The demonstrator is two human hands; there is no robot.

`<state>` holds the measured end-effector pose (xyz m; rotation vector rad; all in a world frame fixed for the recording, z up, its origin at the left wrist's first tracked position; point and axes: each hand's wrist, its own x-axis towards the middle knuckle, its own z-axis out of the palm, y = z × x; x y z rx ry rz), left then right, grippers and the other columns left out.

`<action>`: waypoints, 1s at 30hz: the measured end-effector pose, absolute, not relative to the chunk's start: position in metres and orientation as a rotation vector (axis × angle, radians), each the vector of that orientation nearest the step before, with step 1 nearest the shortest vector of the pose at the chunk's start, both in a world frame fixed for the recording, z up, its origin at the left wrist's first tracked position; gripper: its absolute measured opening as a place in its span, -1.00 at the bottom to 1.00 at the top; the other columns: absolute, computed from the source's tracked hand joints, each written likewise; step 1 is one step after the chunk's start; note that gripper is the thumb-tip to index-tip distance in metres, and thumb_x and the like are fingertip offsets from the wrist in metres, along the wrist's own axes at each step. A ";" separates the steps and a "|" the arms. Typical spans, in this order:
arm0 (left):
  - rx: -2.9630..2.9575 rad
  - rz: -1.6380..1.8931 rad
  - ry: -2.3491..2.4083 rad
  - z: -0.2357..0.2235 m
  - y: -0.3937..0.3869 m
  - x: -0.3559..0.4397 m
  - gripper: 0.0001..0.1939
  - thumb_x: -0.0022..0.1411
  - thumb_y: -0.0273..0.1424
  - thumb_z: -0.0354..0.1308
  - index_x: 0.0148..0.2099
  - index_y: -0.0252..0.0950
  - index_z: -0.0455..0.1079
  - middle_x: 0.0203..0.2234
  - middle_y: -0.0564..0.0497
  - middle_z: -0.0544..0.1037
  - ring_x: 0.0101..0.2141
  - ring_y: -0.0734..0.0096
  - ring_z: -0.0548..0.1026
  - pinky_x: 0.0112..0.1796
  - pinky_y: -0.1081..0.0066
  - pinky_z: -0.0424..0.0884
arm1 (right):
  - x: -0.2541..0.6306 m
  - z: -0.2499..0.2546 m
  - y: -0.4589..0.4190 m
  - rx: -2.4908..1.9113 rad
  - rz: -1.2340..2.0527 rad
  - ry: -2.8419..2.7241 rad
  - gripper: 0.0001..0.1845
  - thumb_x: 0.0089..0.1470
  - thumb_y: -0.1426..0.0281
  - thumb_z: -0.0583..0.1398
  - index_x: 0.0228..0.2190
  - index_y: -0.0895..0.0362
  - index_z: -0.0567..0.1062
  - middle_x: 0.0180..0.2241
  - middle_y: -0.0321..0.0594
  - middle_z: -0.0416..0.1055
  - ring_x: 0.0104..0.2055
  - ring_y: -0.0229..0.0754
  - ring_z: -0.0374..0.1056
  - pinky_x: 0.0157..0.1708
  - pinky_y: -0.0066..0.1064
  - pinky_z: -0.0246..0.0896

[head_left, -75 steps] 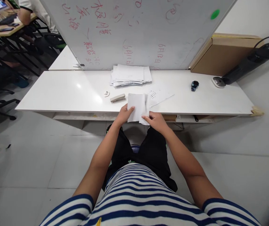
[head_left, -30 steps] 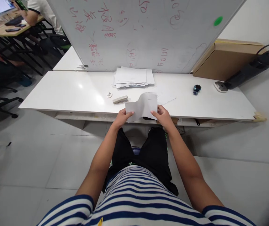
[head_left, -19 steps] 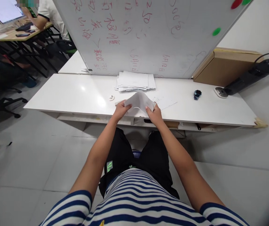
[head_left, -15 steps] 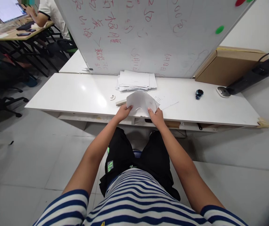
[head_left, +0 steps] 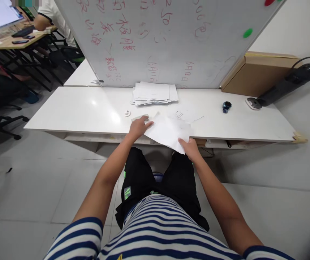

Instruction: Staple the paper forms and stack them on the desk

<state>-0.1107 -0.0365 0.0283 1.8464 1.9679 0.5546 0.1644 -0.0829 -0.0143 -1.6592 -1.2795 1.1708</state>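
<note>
My right hand (head_left: 189,147) pinches the lower right corner of a white sheet of paper (head_left: 168,131), which slants over the front edge of the white desk (head_left: 76,108). At the sheet's left side is my left hand (head_left: 138,128), its thumb spread away from the fingers and lying by the paper's edge. Its fingertips reach the right end of a slim, pale bar-shaped object (head_left: 135,118), whose kind I cannot make out. Behind the sheet lies an untidy stack of white papers (head_left: 152,93).
A small white item (head_left: 127,113) lies left of the papers. To the right are a dark watch (head_left: 226,107), a black upright device (head_left: 276,86) and a cardboard box (head_left: 258,74). A whiteboard (head_left: 166,43) rises behind the desk. Another person (head_left: 57,21) sits at the far left.
My left hand has let go of the sheet and moved left to the pale bar. The sheet, bowed upward before, now lies flatter, its right corner drawn down toward me by my right hand.
</note>
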 end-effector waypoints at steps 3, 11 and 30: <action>1.932 0.511 2.121 0.031 -0.025 -0.117 -0.51 0.35 -0.02 -0.12 0.16 -0.17 0.26 -0.26 -0.09 0.57 -0.16 0.11 0.49 -0.16 0.24 0.36 | 0.165 -0.019 -0.093 -1.660 1.245 -1.101 -0.65 -0.09 0.23 0.26 -0.32 0.24 0.57 -0.27 -0.04 0.58 -0.21 0.02 0.49 -0.21 -0.24 0.39; 2.116 0.330 2.087 0.003 -0.007 -0.133 -0.58 0.37 -0.09 -0.14 0.10 -0.18 0.30 0.03 -0.16 0.41 0.05 -0.01 0.32 -0.04 0.11 0.26 | 0.161 -0.022 -0.086 -1.610 1.315 -0.940 -0.66 -0.14 0.30 0.33 -0.32 0.26 0.56 -0.21 0.00 0.57 -0.18 0.00 0.50 -0.17 -0.26 0.41; 2.056 0.459 1.969 -0.008 0.000 -0.136 -0.49 0.41 -0.16 -0.34 0.08 -0.05 0.41 0.19 0.16 0.35 0.28 0.17 0.08 0.24 -0.01 -0.12 | 0.150 -0.029 -0.042 -1.615 1.410 -1.115 -0.63 -0.16 0.29 0.35 -0.28 0.24 0.54 -0.20 0.02 0.56 -0.15 0.01 0.50 -0.17 -0.27 0.41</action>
